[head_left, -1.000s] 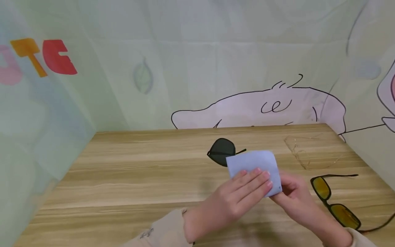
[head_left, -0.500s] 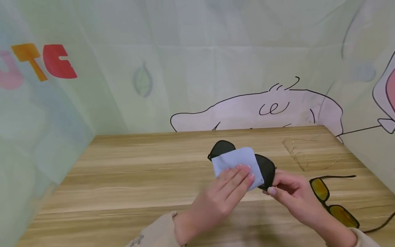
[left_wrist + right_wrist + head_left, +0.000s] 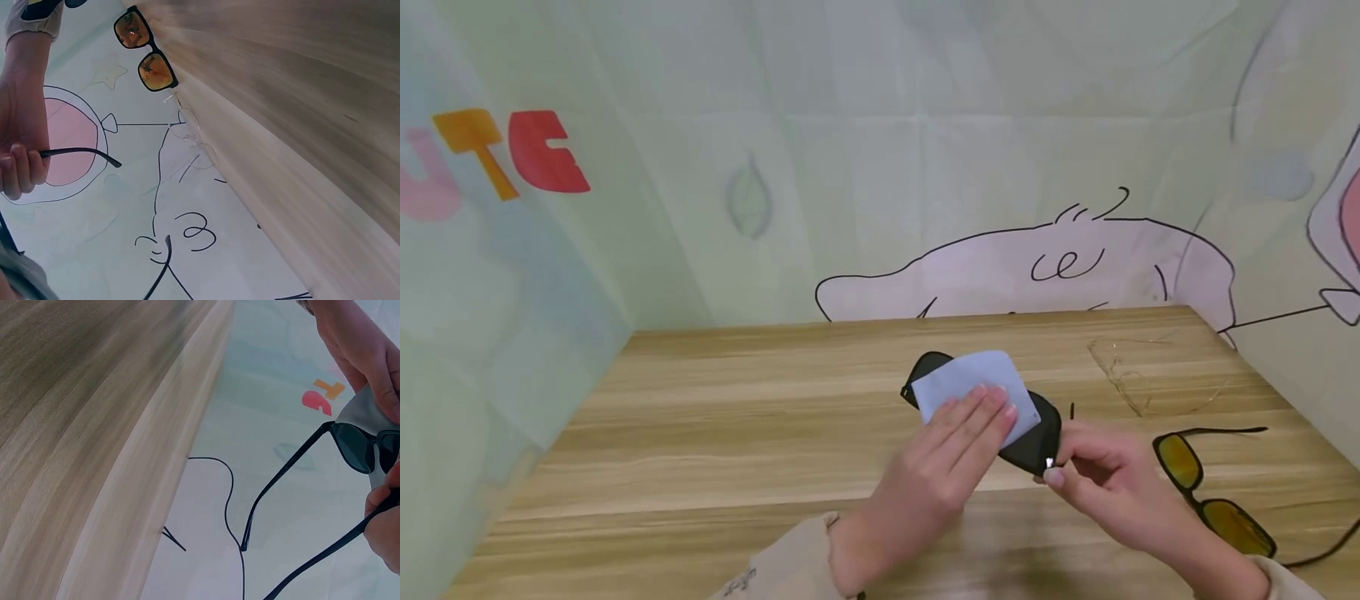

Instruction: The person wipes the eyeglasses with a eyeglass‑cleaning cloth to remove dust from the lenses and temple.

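Note:
Black sunglasses (image 3: 1033,437) with dark lenses are held tilted above the table. My right hand (image 3: 1123,483) pinches them at the hinge end, by one temple arm. A light blue cleaning cloth (image 3: 958,383) covers the middle of the lenses, and my left hand (image 3: 925,467) holds it there, fingers laid over its front. From behind, the right wrist view shows the cloth (image 3: 362,412) around the far lens with part of the left hand (image 3: 365,356) on it. Both temple arms of the sunglasses (image 3: 281,475) stick out unfolded.
Black-framed sunglasses with yellow-orange lenses (image 3: 1232,525) lie on the wooden table (image 3: 700,433) beside my right forearm. Farther back are thin wire-framed glasses (image 3: 1123,383). A printed cloth backdrop (image 3: 850,167) rises behind the table.
The cloth and my left hand have shifted left across the sunglasses, uncovering the lens near my right hand. The sunglasses have tilted slightly, their right end lower.

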Demonstrator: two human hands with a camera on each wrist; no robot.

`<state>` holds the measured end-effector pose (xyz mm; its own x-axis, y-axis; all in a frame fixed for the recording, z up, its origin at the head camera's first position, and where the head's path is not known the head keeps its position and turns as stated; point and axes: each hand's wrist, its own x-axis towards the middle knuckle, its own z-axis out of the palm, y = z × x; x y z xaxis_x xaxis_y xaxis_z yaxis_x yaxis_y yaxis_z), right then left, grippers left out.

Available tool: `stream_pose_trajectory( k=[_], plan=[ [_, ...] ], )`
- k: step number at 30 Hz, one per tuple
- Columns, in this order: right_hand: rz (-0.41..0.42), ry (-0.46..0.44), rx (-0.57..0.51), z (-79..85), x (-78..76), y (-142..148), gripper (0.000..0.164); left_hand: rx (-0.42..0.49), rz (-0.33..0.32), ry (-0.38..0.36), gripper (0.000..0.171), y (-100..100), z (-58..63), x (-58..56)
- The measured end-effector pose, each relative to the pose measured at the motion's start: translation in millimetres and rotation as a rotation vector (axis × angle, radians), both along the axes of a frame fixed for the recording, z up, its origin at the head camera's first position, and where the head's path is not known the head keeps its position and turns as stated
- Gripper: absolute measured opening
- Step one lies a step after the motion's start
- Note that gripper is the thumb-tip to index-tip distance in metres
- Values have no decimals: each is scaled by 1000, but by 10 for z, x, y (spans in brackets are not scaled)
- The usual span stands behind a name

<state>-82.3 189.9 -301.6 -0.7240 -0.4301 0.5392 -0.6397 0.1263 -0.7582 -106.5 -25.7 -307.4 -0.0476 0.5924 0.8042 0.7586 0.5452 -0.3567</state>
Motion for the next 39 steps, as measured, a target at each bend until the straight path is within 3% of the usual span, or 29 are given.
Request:
stream_pose_trajectory(
  k=[6,9,13,21,25,28,33,39],
  plan=[
    [90,50,-82,-42,-43,-13,32,-11,-17,17,33,73,49,-3],
    [113,58,-103,-60,-63,-17,37,-35,-34,64,29,111,58,-11],
    [114,36,-139,-94,-68,-19,48,-79,-69,142,27,144,35,-25],
    [114,22,-161,-143,-60,0,52,-129,-121,165,28,78,-25,5],
    [128,29,-179,-113,-71,17,45,-165,-92,159,29,1,-13,-3],
    [87,11,-164,-78,-68,31,39,-174,-46,156,30,-67,-6,-20],
    [36,-12,-152,-70,-60,53,34,-120,22,132,31,-138,0,-57],
    [18,-16,-188,-133,-40,95,36,-43,14,78,30,-190,-32,-101]
  ],
)
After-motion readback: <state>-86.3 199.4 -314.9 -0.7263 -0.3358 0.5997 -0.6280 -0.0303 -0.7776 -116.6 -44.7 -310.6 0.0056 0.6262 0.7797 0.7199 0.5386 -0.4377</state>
